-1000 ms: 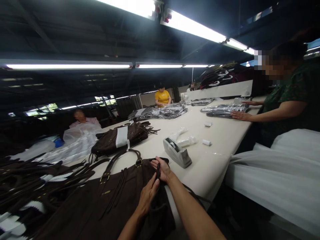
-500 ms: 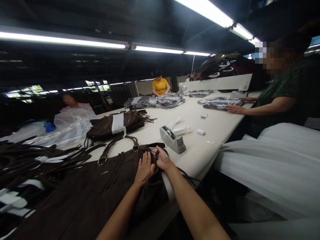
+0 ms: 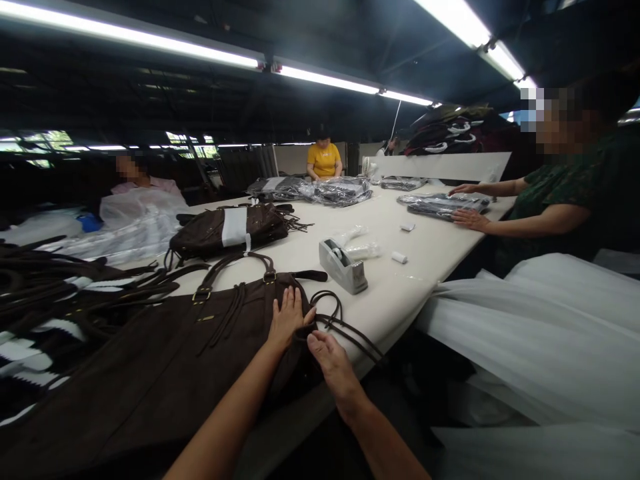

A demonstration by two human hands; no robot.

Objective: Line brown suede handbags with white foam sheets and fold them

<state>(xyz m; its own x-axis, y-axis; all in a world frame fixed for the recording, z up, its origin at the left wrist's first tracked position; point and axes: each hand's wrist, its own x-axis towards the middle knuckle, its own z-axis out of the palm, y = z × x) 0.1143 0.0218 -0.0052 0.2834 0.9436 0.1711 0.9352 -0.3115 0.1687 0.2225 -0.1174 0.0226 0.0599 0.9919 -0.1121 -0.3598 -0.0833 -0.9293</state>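
Observation:
A dark brown handbag (image 3: 165,353) with two handles, buckles and thin fringe cords lies flat across the near side of the table. My left hand (image 3: 287,320) rests flat on its right end, fingers stretched out and thumb apart. At the bag's right side edge, my right hand (image 3: 337,370) has its fingers curled on the material, with part of the grip hidden. Loose brown cords (image 3: 350,330) trail from that end over the table edge. Just beyond sits a grey tape dispenser (image 3: 344,267).
Another brown bag (image 3: 200,233) with a white paper band lies behind. More bags with white strips (image 3: 45,333) pile up at left. Plastic-wrapped bags (image 3: 343,191) lie farther back. White sheeting (image 3: 540,327) hangs at right. A co-worker's hands (image 3: 470,219) touch a wrapped bag.
My right hand has moved from the cords near the strap down and toward me to the bag's side edge. The cords now lie loose. My left hand stays flat on the bag.

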